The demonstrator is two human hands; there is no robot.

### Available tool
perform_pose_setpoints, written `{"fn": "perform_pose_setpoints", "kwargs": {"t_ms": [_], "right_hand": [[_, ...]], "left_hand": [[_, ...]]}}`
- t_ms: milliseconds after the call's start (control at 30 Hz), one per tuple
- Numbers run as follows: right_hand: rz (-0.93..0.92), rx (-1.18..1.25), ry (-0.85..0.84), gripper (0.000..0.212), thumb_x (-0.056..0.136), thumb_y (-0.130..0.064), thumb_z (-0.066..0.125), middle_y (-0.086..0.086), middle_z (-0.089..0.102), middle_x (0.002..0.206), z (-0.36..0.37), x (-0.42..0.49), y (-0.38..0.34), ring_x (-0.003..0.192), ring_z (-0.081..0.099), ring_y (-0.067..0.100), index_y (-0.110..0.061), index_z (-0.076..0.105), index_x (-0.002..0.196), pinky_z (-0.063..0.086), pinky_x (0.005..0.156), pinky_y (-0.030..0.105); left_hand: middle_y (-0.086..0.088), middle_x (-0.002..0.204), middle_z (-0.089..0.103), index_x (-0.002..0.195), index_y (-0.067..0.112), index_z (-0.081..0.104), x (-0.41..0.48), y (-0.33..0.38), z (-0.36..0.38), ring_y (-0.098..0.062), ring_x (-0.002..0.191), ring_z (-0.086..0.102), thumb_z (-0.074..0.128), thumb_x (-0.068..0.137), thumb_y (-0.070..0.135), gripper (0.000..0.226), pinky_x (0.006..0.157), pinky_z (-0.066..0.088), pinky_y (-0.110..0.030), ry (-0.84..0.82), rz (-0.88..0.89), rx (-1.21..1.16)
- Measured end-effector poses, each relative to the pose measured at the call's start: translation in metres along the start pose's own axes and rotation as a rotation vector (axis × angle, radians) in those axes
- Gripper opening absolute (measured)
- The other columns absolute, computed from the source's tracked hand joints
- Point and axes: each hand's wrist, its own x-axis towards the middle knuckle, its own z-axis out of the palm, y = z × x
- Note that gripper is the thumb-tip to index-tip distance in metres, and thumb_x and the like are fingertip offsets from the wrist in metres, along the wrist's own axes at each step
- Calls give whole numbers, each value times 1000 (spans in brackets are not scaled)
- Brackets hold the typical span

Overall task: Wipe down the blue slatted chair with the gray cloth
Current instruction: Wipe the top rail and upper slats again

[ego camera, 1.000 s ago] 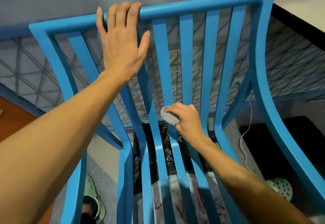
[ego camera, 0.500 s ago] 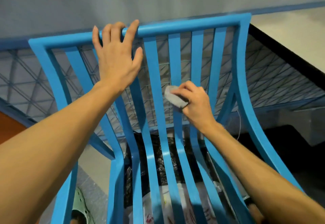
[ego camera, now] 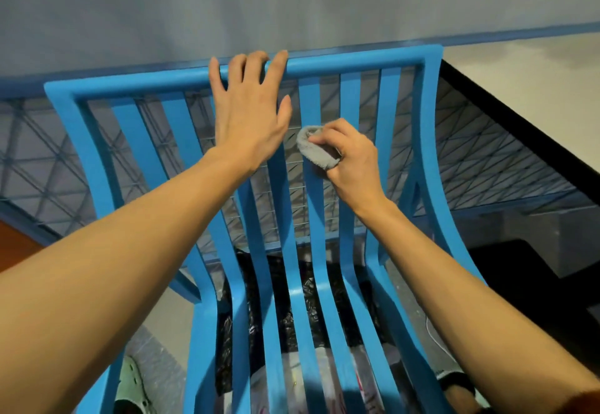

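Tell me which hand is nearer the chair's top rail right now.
Left. The left hand has its fingertips resting on the top rail. The right hand is lower, pressing the gray cloth against a slat partway down the backrest.

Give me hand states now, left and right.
Left hand: open, fingers spread, resting on the chair's top rail, holding nothing.
Right hand: closed on the gray cloth, pressed against a back slat.

One blue slatted chair [ego camera: 428,141], one gray cloth [ego camera: 316,150], two hands, the left hand [ego camera: 250,121] at eleven o'clock and the right hand [ego camera: 352,160] at one, and one green shoe [ego camera: 130,387] at seven o'clock.
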Motion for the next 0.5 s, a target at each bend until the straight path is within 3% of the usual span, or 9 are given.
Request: {"fn": "perform_pose_setpoints", "kwargs": {"t_ms": [267,433,500], "right_hand": [[135,67,-79,14,79,-16,78,-3,65,93,22,-76,16,84,63,14,-13,75,92,50,65,41],[259,64,-173,16,73,-11,82,-4,59,86,39,-127,23,76,57,11,-11,75,87,47,61,25],[302,44,-215,15,72,-7,83,-2,57,83,47,-146,26,73,56,11,-10,74,84,48,60,25]], "left_hand": [[-6,137,45,143,22,37,-1,5,7,-29,132,37,38,93,38,53,118,10,-54,36,-37,27],[-4,136,46,141,22,39,-1,8,10,-28,132,37,37,93,39,51,119,8,-53,50,-66,9],[-4,135,46,141,22,40,0,8,11,-28,131,38,38,92,38,51,120,8,-52,60,-58,9]]}}
